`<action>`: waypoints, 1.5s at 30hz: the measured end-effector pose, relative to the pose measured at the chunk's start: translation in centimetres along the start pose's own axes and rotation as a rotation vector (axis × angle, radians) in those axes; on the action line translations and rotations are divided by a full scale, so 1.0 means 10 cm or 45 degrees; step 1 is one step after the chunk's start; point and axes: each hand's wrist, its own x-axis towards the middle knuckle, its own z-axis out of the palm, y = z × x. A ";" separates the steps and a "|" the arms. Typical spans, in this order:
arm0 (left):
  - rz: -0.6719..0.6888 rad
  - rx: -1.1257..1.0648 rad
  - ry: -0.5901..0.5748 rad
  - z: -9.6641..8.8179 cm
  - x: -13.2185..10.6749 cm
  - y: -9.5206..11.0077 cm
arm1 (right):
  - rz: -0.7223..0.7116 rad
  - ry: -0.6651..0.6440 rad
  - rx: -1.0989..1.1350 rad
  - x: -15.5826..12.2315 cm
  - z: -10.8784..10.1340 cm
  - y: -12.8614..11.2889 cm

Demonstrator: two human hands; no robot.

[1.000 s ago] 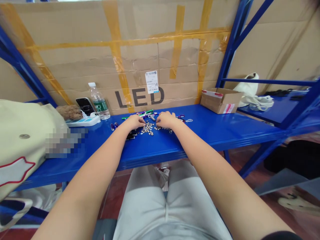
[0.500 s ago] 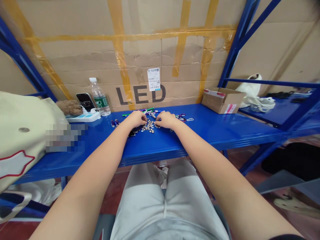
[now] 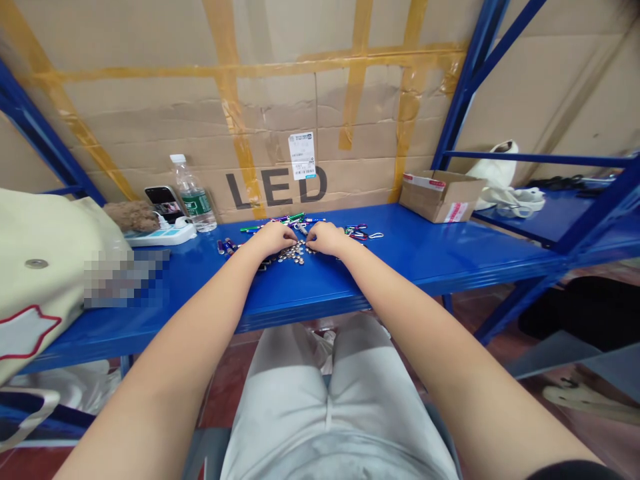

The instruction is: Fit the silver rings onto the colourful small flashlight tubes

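Observation:
A small heap of round silvery discs, like button cells (image 3: 295, 253), lies on the blue table between my hands. Over its left side reaches my left hand (image 3: 273, 238), fingers bent and closed at the tips. My right hand (image 3: 326, 238) is at the heap's right edge, its thumb and fingers also pinched together. Whether either pinch holds a disc is too small to make out. Behind the hands lie slim metallic tubes (image 3: 295, 218) in green, blue and purple. Short dark purple tubes (image 3: 226, 247) rest left of my left hand, and a silvery clip (image 3: 376, 235) lies right of my right hand.
A water bottle (image 3: 194, 200), a phone (image 3: 164, 202) and a white power strip (image 3: 165, 235) stand at the back left. A cream bag (image 3: 55, 233) covers the left end. An open cardboard box (image 3: 440, 197) sits at the back right, and a large cardboard sheet (image 3: 175, 120) backs the table.
My fingertips have come slightly closer together over the discs. The whole view has shifted a little, so things appear slightly further left.

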 end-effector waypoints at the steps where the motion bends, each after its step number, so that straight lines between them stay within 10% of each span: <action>1: 0.005 0.000 0.000 0.01 0.01 0.00 | 0.009 -0.012 0.002 -0.01 0.00 -0.01; 39: -0.112 0.035 0.067 -0.03 -0.04 0.20 | -0.085 0.215 -0.034 -0.01 0.10 0.02; 45: -0.146 -0.733 0.391 -0.02 0.03 0.24 | -0.423 0.456 -0.239 -0.04 0.13 -0.03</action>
